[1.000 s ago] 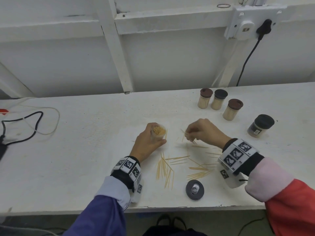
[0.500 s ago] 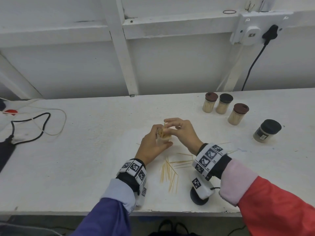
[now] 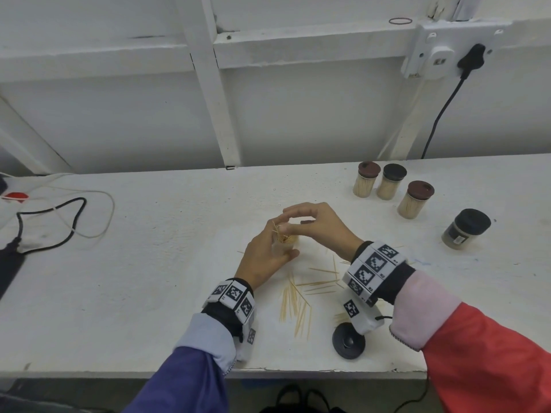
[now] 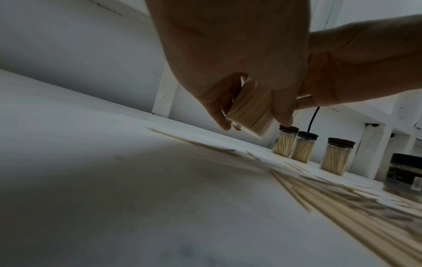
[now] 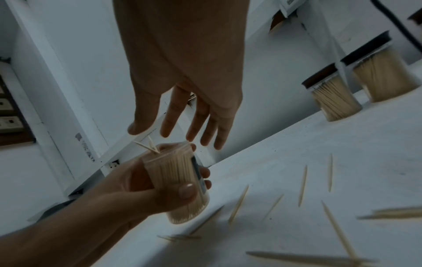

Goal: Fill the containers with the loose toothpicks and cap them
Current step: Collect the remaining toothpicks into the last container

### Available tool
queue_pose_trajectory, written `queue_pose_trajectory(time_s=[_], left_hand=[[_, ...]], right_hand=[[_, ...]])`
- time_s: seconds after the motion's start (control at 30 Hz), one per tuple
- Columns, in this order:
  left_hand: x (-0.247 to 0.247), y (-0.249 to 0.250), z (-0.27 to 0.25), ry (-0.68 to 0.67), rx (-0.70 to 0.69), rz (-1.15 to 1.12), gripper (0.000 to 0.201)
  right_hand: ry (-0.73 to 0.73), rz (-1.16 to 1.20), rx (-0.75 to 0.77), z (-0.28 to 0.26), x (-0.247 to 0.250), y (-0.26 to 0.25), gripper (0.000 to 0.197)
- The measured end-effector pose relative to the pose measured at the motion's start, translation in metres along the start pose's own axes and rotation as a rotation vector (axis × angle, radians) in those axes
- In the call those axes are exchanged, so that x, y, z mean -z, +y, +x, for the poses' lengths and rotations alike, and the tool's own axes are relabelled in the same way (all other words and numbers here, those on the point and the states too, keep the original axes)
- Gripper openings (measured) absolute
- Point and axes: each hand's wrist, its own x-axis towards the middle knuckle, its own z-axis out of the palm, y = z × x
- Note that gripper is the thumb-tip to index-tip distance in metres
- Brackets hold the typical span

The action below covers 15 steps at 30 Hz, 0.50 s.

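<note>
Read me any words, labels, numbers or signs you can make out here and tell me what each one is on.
No text is legible.
Label on the black-lidded jar: print too small and blurred.
Strip on the open jar in the left hand: blurred.
Wristbands: black-and-white square codes; the tiny characters beside them are unreadable.
Wall socket: small mark, unreadable.

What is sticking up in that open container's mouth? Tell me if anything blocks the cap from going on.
A few crooked toothpicks stick up above the rim of the open container that the left hand holds. They would block the black cap, which lies on the table near the edge. The right hand hovers open above them.
</note>
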Motion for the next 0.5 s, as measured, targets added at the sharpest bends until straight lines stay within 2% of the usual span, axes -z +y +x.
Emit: queue_pose_trajectory(time_s=[0.1, 0.17, 0.27, 0.37, 0.5], left_hand=[[-0.001, -0.001, 0.001, -0.011, -0.002, 0.012, 0.051], [-0.001, -0.001, 0.001, -0.015, -0.010, 0.036, 0.049], [-0.001, 0.000, 0.001, 0.001, -0.001, 0.041, 0.059], [0.000, 0.000, 0.000, 0.027, 0.012, -0.007, 0.059], [0.002, 0.000, 0.000, 0.064, 0.038, -0.021, 0.055]], right_hand=[[-0.074, -0.112, 0.063, 0.000, -0.006, 0.001, 0.043], [-0.060, -0.134, 0.088, 0.003, -0.012, 0.004, 0.034], [0.059, -0.024, 0.085, 0.008, -0.013, 0.006, 0.011], [0.076, 0.047, 0.019, 0.013, -0.008, 0.007, 0.006], [-0.173, -0.115, -0.070, 0.011, 0.007, 0.004, 0.015]])
